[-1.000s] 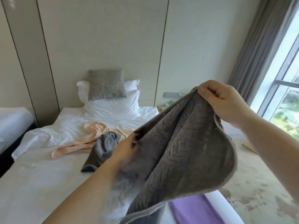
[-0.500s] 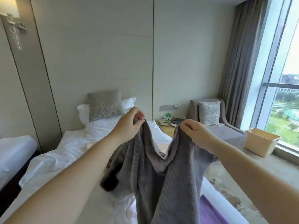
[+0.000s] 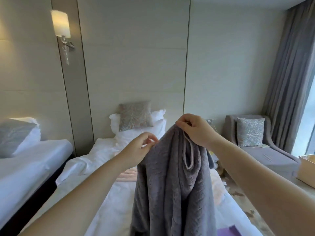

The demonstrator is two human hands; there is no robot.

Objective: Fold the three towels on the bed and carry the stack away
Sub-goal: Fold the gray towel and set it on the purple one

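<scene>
A grey towel [image 3: 173, 176] hangs bunched in long folds in front of me, above the white bed [image 3: 102, 198]. My right hand [image 3: 194, 130] pinches its top, with a pale hem loop drooping just below the fingers. My left hand [image 3: 139, 149] is lower and to the left, its fingertips pinching the towel's upper left edge. A pink towel [image 3: 127, 174] lies on the bed behind, mostly covered by the grey one. The third towel is hidden.
White pillows and a grey cushion [image 3: 134, 116] sit at the headboard. A second bed [image 3: 25, 167] stands to the left. On the right are a grey chaise [image 3: 269, 157] and a beige basket [image 3: 306, 169]. A purple cloth [image 3: 226, 232] lies at the bed's near edge.
Both hands came closer together and my right hand rose, so the towel went from spread between them to one hanging bunch. My view tilted upward.
</scene>
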